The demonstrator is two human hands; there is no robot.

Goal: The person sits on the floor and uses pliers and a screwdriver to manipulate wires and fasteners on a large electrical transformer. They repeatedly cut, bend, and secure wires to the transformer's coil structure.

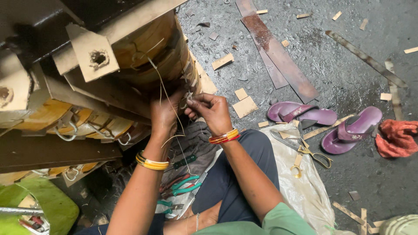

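Hands meet at the side of a big wound coil [161, 52], wrapped in yellowish tape and clamped in a rusty metal frame [91, 56]. The left hand [164, 114] is curled, its fingers pressed against the lower edge of the coil, and a thin pale strip [167, 93] runs down past it from the winding; whether the fingers actually grip that strip cannot be told. The right hand [212, 111] is closed with fingertips pinched together on something small right at the coil's edge, just beside the left hand, too small to make out. Both wrists wear bangles, yellow on the left and orange and red on the right. Below the hands, between the person's knees, green-handled pliers [185, 185] lie on a grey cloth [198, 141]. To the right, on a whitish sack [305, 191], rest scissors [305, 150] with yellow handles. Farther right on the dark, wet floor [348, 74] lie two purple sandals [305, 114], an orange rag [398, 137], long rusty metal strips [278, 56] and scattered bits of cardboard [244, 106].
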